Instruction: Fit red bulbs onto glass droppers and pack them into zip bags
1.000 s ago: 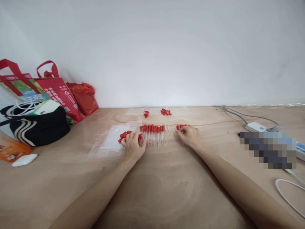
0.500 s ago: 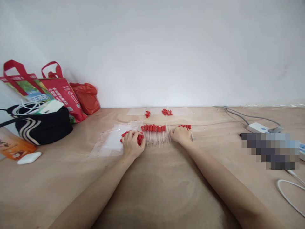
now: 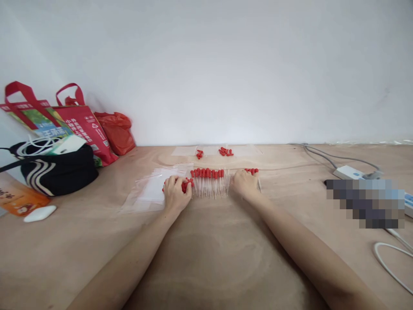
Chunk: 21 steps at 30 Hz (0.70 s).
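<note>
My left hand (image 3: 176, 195) bends its fingers over a small pile of red rubber bulbs (image 3: 187, 186), with some bulbs showing between thumb and fingers. To its right lies a row of glass droppers (image 3: 209, 183), red bulbs at the far end and clear tubes pointing toward me. A few clear tubes without bulbs (image 3: 226, 183) lie at the right end of that row. Just beyond these, my right hand (image 3: 244, 183) is closed; its fingertips are hidden, so what they hold cannot be made out. More red-bulbed droppers (image 3: 252, 171) show past its knuckles.
Clear zip bags (image 3: 150, 191) lie left of my left hand. Farther back are more bags (image 3: 183, 150) and loose red bulbs (image 3: 226, 151). Shopping bags (image 3: 87, 129) and a black pouch (image 3: 64, 170) stand left. A power strip (image 3: 348, 173) with cables lies right.
My left hand has shifted slightly left and toward me over the red bulbs. The right hand has turned a little, staying near the same place beside the tubes.
</note>
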Each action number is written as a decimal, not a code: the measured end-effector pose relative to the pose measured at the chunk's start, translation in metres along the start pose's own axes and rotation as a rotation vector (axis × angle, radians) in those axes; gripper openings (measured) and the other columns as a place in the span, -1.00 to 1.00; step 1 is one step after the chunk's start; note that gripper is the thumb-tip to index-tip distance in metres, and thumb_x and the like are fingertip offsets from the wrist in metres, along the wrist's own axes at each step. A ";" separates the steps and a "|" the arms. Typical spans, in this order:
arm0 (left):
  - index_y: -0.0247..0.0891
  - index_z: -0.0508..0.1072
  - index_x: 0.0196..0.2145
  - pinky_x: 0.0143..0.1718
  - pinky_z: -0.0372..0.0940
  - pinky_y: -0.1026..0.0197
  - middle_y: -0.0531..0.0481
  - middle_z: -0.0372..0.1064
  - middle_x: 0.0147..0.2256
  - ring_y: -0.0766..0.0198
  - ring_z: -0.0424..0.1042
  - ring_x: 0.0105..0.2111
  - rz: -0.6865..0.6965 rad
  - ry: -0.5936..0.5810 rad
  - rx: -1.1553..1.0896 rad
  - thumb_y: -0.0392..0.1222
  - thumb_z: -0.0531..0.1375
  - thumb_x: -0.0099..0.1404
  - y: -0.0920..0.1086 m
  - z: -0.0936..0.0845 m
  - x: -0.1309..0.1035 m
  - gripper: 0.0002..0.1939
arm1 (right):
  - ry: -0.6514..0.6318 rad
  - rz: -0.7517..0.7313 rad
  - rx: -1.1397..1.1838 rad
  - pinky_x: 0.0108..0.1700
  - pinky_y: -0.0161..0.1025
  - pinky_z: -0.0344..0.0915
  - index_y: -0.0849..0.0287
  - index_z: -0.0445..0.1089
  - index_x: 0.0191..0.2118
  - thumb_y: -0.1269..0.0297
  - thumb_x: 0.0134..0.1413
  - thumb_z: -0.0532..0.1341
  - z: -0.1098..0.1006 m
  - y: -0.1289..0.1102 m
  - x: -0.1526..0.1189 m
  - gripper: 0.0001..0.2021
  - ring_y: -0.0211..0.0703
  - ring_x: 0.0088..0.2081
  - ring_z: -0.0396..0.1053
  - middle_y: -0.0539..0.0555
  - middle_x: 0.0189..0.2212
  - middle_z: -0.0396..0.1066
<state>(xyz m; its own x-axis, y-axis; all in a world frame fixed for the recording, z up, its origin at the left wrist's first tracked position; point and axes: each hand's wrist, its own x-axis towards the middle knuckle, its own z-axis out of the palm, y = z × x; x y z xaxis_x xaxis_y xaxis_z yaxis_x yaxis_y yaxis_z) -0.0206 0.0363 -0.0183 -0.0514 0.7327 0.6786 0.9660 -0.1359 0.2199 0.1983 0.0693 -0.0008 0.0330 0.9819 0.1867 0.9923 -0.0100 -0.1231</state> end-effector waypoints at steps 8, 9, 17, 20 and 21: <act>-0.23 0.33 -0.28 -0.22 0.15 0.15 -0.05 0.35 -0.35 0.19 0.29 -0.29 0.181 -0.167 -0.332 -0.19 -0.03 0.25 0.024 -0.009 -0.012 -0.82 | 0.236 -0.434 0.323 -0.25 -0.21 0.05 0.21 0.22 -0.28 0.25 0.18 -0.16 0.009 0.042 -0.028 -0.74 -0.12 -0.38 0.29 0.13 -0.42 0.38; -0.22 0.33 -0.25 -0.21 0.15 0.16 -0.05 0.36 -0.33 0.20 0.30 -0.28 0.231 -0.219 -0.371 -0.21 -0.06 0.26 0.029 -0.009 -0.015 -0.79 | 0.247 -0.505 0.366 -0.28 -0.23 0.06 0.20 0.22 -0.28 0.26 0.18 -0.16 0.012 0.046 -0.035 -0.74 -0.14 -0.37 0.28 0.13 -0.40 0.37; -0.17 0.39 -0.31 -0.21 0.07 0.16 0.01 0.39 -0.31 0.24 0.31 -0.27 0.363 -0.401 -0.347 -0.18 0.01 0.26 0.049 -0.008 -0.024 -0.83 | 0.270 -0.696 0.363 -0.32 -0.25 0.02 0.17 0.36 -0.33 0.23 0.18 -0.08 0.015 0.046 -0.062 -0.71 -0.24 -0.46 0.23 0.06 -0.49 0.33; -0.18 0.38 -0.32 -0.20 0.06 0.15 0.01 0.40 -0.32 0.23 0.31 -0.26 0.342 -0.406 -0.361 -0.16 0.03 0.25 0.048 -0.007 -0.023 -0.85 | 0.230 -0.735 0.387 -0.32 -0.26 0.03 0.19 0.34 -0.25 0.29 0.18 -0.08 0.016 0.041 -0.063 -0.74 -0.22 -0.40 0.24 0.08 -0.44 0.34; -0.18 0.38 -0.32 -0.20 0.06 0.15 0.01 0.40 -0.32 0.23 0.31 -0.26 0.343 -0.407 -0.366 -0.16 0.03 0.25 0.047 -0.007 -0.023 -0.85 | 0.216 -0.741 0.387 -0.31 -0.25 0.03 0.19 0.33 -0.24 0.30 0.17 -0.08 0.016 0.040 -0.063 -0.74 -0.21 -0.38 0.24 0.09 -0.43 0.33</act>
<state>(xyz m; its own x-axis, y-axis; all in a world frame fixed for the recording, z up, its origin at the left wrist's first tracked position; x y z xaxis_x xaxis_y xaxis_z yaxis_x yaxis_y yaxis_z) 0.0245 0.0081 -0.0184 0.4148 0.7915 0.4488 0.7578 -0.5736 0.3111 0.2337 0.0102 -0.0330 -0.5462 0.6514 0.5267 0.6577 0.7229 -0.2120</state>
